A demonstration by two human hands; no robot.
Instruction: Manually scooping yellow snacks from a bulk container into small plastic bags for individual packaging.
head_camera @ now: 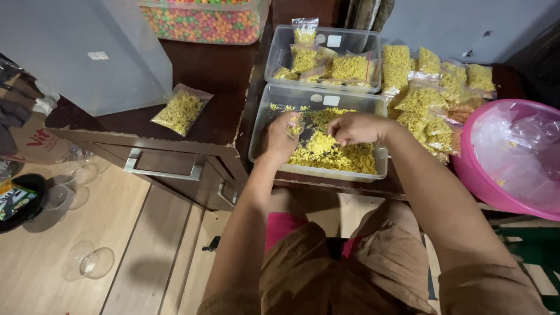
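My left hand (281,137) holds a small clear plastic bag (295,125) partly filled with yellow noodle snacks, over a clear plastic tub (261,135). My right hand (354,128) is pinched on a few of the yellow snacks beside the bag's mouth. Loose yellow snacks (335,154) cover much of the tub's bottom. Both hands hover inside the tub, close together.
A second clear tub (279,49) behind holds several filled bags. More filled bags (431,99) pile up at the right, next to a pink basin (466,169) lined with plastic. One filled bag (181,111) lies on the dark desk. A tub of coloured candy (204,23) stands far back. Glass cups (87,262) lie on the wooden floor.
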